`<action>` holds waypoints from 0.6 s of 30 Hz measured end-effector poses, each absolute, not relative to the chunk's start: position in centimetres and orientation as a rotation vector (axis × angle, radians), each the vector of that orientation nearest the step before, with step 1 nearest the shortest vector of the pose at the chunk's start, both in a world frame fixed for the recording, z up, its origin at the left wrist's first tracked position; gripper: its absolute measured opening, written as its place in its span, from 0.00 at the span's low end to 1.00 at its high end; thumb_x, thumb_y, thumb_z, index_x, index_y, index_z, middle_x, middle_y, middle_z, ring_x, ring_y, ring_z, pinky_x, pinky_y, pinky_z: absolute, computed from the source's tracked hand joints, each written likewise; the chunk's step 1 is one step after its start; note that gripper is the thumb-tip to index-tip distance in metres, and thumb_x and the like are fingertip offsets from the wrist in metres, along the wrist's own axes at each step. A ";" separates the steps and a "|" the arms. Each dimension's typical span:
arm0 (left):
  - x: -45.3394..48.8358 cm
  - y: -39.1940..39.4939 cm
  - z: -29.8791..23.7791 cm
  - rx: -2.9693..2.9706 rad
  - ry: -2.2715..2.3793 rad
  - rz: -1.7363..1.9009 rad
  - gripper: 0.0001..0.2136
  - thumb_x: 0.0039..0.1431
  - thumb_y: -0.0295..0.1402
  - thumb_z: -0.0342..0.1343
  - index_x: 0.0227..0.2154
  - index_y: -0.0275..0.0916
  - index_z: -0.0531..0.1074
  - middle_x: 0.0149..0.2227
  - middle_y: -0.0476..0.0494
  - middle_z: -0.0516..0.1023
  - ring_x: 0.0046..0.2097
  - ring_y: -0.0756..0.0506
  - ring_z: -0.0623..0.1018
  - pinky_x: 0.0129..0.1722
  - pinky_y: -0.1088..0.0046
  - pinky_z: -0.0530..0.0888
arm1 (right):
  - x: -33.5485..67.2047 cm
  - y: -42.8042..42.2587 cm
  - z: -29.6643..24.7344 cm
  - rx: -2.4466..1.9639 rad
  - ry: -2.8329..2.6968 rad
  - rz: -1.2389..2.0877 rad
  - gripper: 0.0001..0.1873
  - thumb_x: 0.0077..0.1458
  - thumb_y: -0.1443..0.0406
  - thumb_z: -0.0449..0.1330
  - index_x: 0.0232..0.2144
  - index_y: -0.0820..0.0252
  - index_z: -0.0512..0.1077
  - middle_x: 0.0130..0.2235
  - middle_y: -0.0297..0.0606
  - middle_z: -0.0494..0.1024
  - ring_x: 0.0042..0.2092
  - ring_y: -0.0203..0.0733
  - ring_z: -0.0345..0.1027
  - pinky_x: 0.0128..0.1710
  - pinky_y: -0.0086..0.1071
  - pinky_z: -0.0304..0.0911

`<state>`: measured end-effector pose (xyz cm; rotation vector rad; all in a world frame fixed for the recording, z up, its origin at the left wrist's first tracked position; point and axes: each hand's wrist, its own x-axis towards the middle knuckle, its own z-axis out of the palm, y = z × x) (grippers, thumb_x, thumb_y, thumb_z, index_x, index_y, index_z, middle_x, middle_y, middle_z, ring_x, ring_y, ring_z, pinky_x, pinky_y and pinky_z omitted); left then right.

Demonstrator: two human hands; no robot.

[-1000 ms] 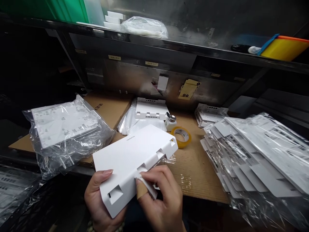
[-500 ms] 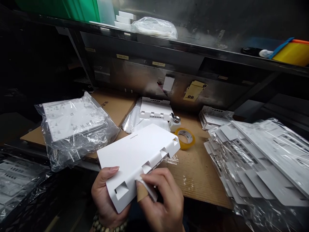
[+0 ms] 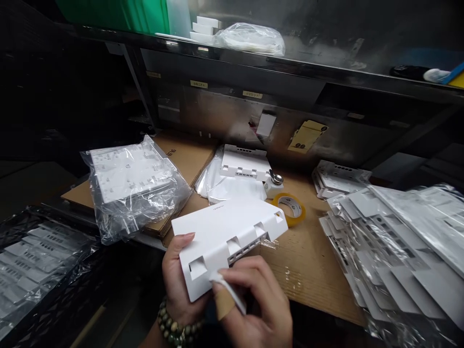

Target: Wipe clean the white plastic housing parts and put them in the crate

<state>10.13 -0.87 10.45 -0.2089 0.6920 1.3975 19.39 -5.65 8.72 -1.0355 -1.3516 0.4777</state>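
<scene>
Bench: topped with brown cardboard (image 3: 308,275), stuff piled at both ends.
Right pile: white panels (image 3: 402,263) in clear plastic, fanned out at the bench's right end, spilled past the front edge.
Left pile: bagged white panels (image 3: 128,176), set on flat cardboard near the left end.
White housing: a slotted one (image 3: 221,224), held tilted at the bench's front edge, around the middle.
Right hand (image 3: 261,299): white wipe pinched between thumb and finger, thumb wrapped in tan tape.
Left hand (image 3: 181,280): wrapped round the housing's near-left end, thumb on top.
Tape roll: yellow (image 3: 299,218), laid flat just beyond the housing's right end.
Wipe: white (image 3: 234,292), held at the slotted side; actual contact can't quite be made out.
</scene>
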 end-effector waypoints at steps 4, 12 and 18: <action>9.9 -0.2 11.1 -0.242 0.754 1.357 0.15 0.66 0.35 0.49 0.39 0.31 0.79 0.34 0.35 0.85 0.34 0.38 0.86 0.34 0.66 0.83 | 21.6 -5.6 9.4 -1.055 -1.381 0.457 0.08 0.57 0.73 0.65 0.37 0.56 0.78 0.32 0.34 0.74 0.32 0.35 0.69 0.29 0.27 0.65; 7.0 1.0 10.8 -0.396 0.681 1.231 0.27 0.71 0.51 0.45 0.40 0.29 0.77 0.25 0.37 0.84 0.24 0.41 0.83 0.24 0.68 0.82 | 29.1 -4.2 6.8 -1.118 -0.597 0.189 0.13 0.52 0.60 0.72 0.37 0.59 0.77 0.36 0.35 0.75 0.32 0.37 0.71 0.30 0.31 0.66; 6.3 1.2 9.8 -0.299 0.501 1.216 0.34 0.73 0.49 0.40 0.69 0.25 0.54 0.37 0.29 0.86 0.37 0.32 0.87 0.33 0.59 0.84 | 32.8 -4.8 5.1 -1.189 -0.473 0.179 0.18 0.48 0.57 0.75 0.38 0.60 0.77 0.34 0.33 0.76 0.33 0.34 0.70 0.33 0.28 0.65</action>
